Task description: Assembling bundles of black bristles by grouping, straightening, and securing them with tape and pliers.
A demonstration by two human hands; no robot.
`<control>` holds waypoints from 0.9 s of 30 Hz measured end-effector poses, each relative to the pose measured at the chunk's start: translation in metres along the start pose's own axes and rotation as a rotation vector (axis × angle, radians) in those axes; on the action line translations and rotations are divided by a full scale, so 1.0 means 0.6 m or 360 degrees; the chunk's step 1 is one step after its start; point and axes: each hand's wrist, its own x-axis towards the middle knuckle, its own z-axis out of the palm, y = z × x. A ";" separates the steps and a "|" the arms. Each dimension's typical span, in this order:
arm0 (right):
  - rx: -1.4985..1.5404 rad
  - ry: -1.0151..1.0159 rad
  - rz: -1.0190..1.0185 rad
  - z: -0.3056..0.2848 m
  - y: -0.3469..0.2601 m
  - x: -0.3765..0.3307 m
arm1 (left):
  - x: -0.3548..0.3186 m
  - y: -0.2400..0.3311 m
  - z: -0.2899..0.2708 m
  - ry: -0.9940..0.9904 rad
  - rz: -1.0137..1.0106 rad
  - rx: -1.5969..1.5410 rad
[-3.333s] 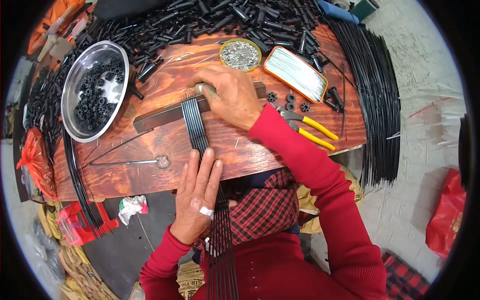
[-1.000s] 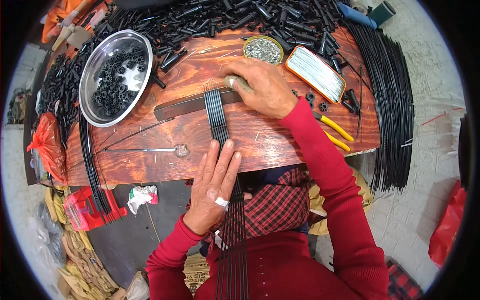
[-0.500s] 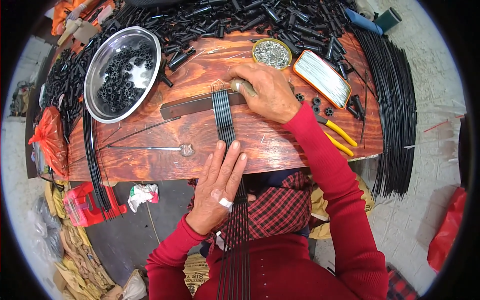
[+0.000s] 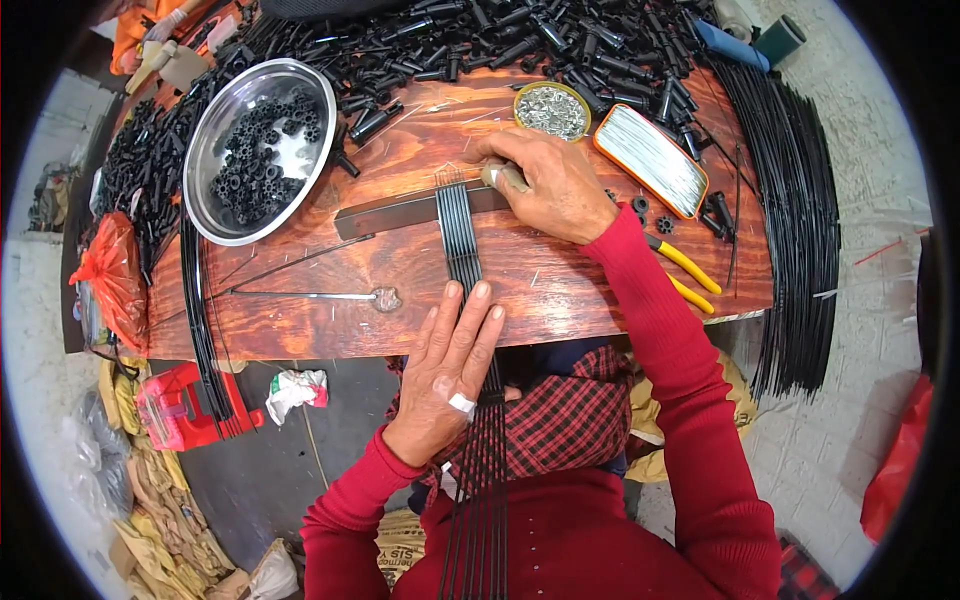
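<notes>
A flat row of several thin black rods (image 4: pixel 462 232) runs from my lap up across the wooden table (image 4: pixel 560 280). The far ends of the rods lie over a dark metal bar (image 4: pixel 390 213). My left hand (image 4: pixel 452 368), with a white plaster on one finger, lies flat on the rods at the table's near edge and holds them down. My right hand (image 4: pixel 546 186) rests on the bar at the rod tips, its fingers closed on a small pale object I cannot make out.
A steel bowl (image 4: pixel 210 170) of small black rings stands at the far left. A round tin (image 4: pixel 551 108) of small metal bits, an orange tray (image 4: pixel 650 160) of thin wires and yellow-handled pliers (image 4: pixel 688 272) lie at the right. Black tubes (image 4: pixel 500 40) are heaped along the back; long black rods (image 4: pixel 790 220) lie curved at the right.
The view has shifted a little, so the table sits lower in the picture. My right hand stays at the rod tips on the bar, and my left hand still presses the rods flat.
</notes>
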 end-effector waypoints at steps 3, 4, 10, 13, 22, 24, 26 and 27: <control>-0.0022 -0.0038 0.0031 0.008 0.003 0.000 | 0.003 0.000 0.004 0.0021 0.0030 -0.0005; -0.0033 -0.0027 -0.0020 0.009 0.007 -0.002 | 0.002 0.000 0.003 0.0006 0.0016 -0.0007; 0.0036 -0.0089 0.0053 0.010 0.003 0.001 | 0.004 0.007 -0.007 -0.0045 -0.0041 -0.0005; 0.0083 -0.0131 0.0115 0.002 -0.002 0.002 | 0.001 0.004 -0.002 -0.0015 -0.0033 -0.0028; 0.0037 0.0010 0.0120 0.000 0.002 0.001 | 0.000 -0.004 0.005 0.0056 0.0018 0.0010; 0.0001 -0.0004 0.0125 0.000 0.001 0.002 | 0.000 -0.003 0.004 0.0058 0.0016 -0.0014; -0.0040 -0.0017 0.0136 0.001 0.000 0.002 | 0.000 -0.001 0.001 0.0020 -0.0005 -0.0033; -0.0049 0.0000 0.0108 0.005 -0.001 0.003 | 0.000 -0.002 0.001 0.0018 -0.0009 -0.0036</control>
